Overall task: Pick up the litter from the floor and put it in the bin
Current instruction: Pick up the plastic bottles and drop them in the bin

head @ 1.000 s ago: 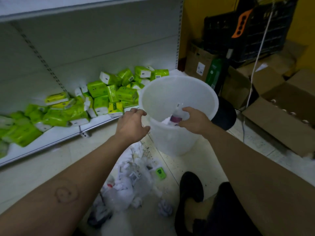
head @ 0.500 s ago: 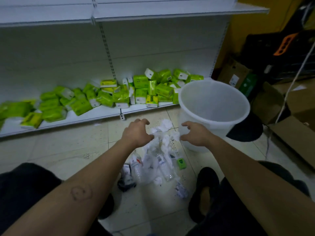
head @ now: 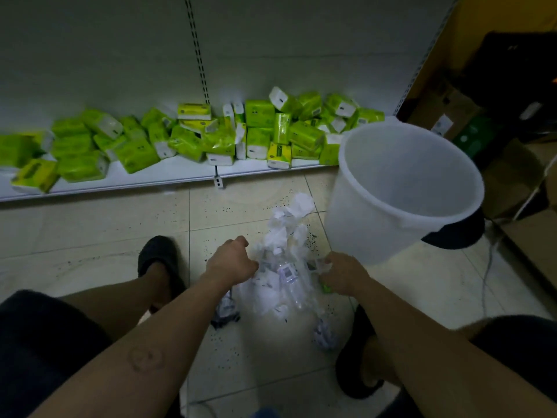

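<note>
Head-cam view, looking down at a pale tiled floor w/ a person crouched over it. Both bare forearms reached fwd into a heap of crumpled white paper, clear plastic bottles and wrappers, which lay on the tiles between the person's black slippers.

What changed: a second earlier the right hand was up at the rim of the bin, apparently dropping an item in, and the left hand hovered beside it. Half a sec ago both hands were heading down. Now both had arrived at the litter, so one load seemed delivered and the next grab was starting.

The left hand was curled, knuckles up, at the left edge of the heap; fingers were hidden underneath, so can't tell if it had closed on anything. The right hand sat at the heap's right edge, its fingers pinched on a bit of crinkled clear plastic wrap.

The translucent white round plastic bin stood just beyond the right hand, near the litter, mouth open. Contents not visible from this angle.

Behind, a low white shelf held bright green tissue packs. Judging by the heap, most of the litter was still on the floor, so the task looked far from done.
</note>
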